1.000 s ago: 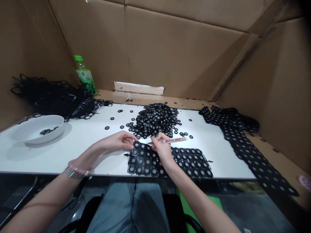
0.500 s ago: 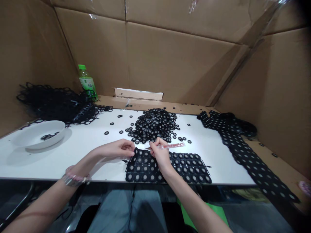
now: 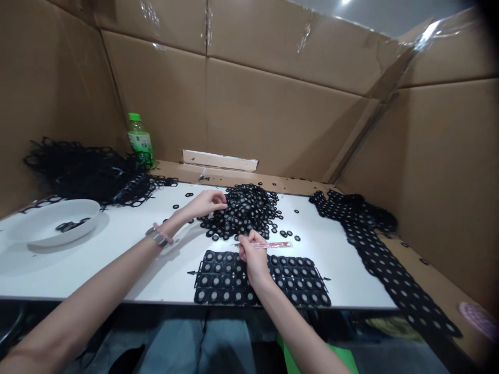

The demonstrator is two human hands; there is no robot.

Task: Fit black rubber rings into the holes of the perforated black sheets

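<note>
The left hand [image 3: 205, 203] rests loosely curled at the left edge of a heap of small black rings [image 3: 244, 213], its fingertips at the rings; whether it pinches one, I cannot tell. The right hand [image 3: 251, 254], just in front of the heap, is closed round a slim red-and-clear tool [image 3: 275, 244]. Partly under that hand lies a black perforated sheet [image 3: 224, 278], also in front of the heap. Sheet and rings look light and soft, so the sheet is best taken by its outer edge, the loose rings by their rims. A white bowl [image 3: 50, 221] stands left of the heap, a long black strip [image 3: 382, 254] right of it.
</note>
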